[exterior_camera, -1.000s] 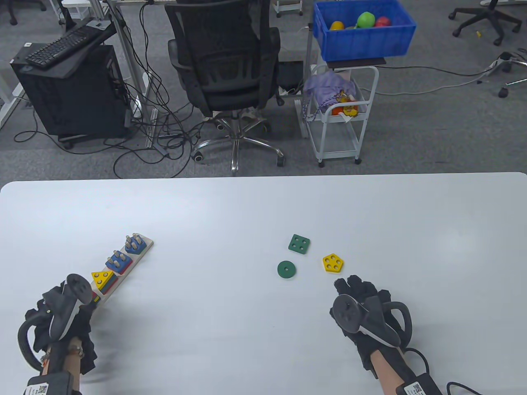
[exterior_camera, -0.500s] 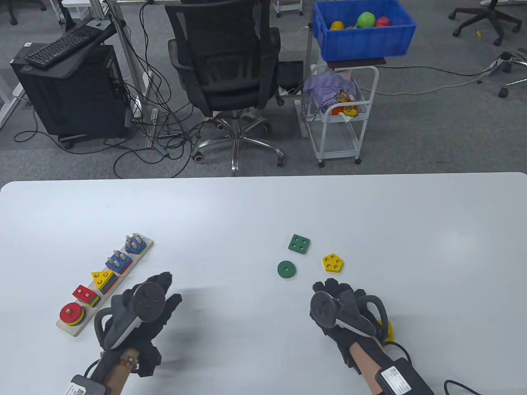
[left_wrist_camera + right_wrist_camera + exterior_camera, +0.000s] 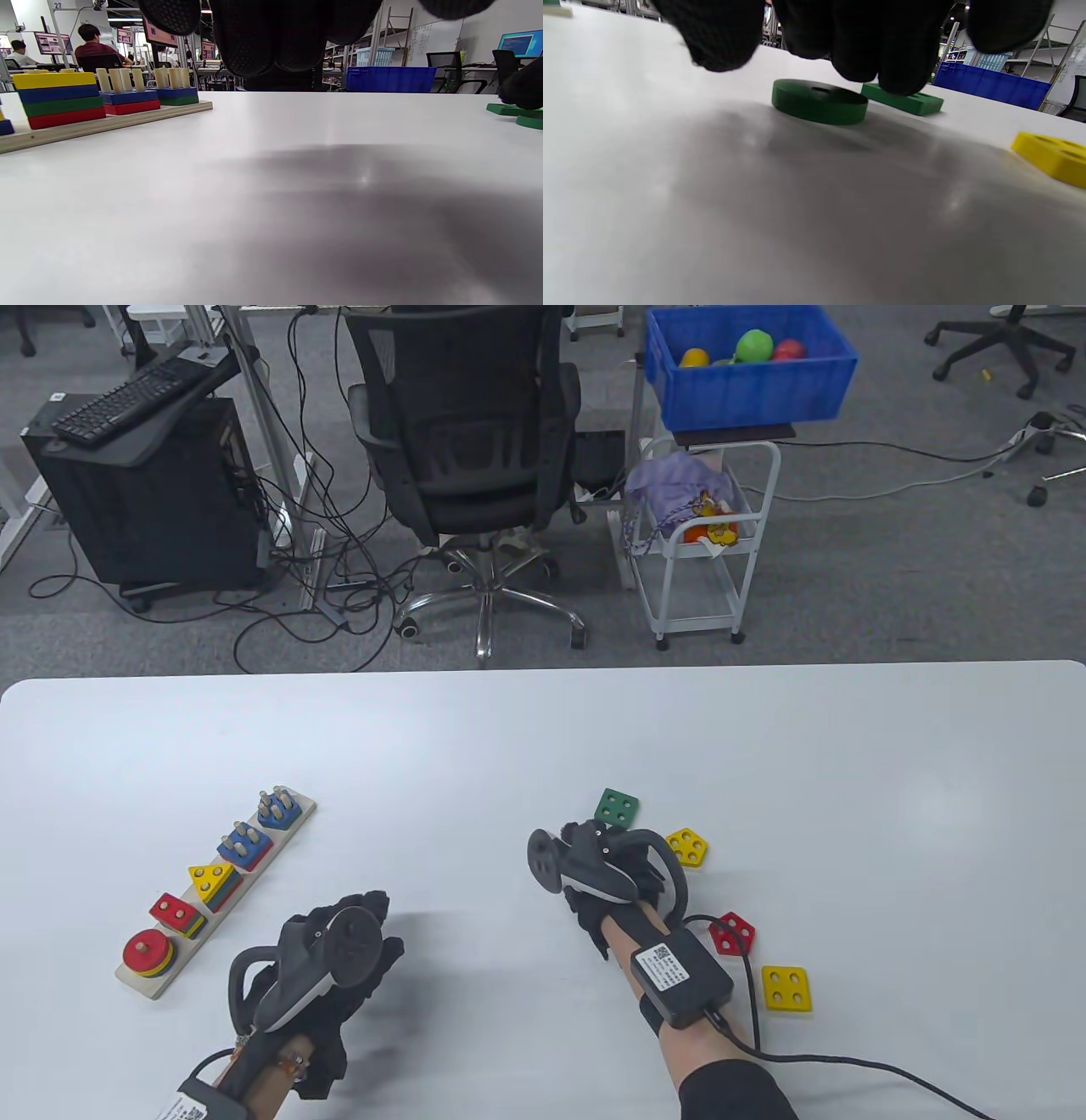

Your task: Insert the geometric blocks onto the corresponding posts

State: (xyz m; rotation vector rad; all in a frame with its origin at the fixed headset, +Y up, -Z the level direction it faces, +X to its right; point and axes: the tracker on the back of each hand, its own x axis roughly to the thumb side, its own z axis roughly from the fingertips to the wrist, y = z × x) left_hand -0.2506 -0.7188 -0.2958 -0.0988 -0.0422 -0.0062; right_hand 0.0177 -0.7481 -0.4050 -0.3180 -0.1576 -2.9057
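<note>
In the table view, the right hand (image 3: 607,861) is seen over the spot between the green square block (image 3: 617,808) and the yellow pentagon block (image 3: 688,847), with the green disc hidden beneath it; a red pentagon block (image 3: 732,933) and a yellow square block (image 3: 786,989) lie beside the right forearm. The left hand (image 3: 327,963) is placed on the white table (image 3: 543,729) near the post board (image 3: 216,891), touching none of the blocks stacked there — whether its fingers are curled or spread cannot be told from above. In the left wrist view, gloved fingertips (image 3: 254,38) hang above bare table, with nothing held, and the board's stacked blocks and pale posts (image 3: 127,80) are seen at the left. In the right wrist view, the green disc (image 3: 818,101) lies flat on the table, ungrasped; the fingers (image 3: 865,38) hover spread just above it, with the green square block behind it and the yellow pentagon block at the right edge
</note>
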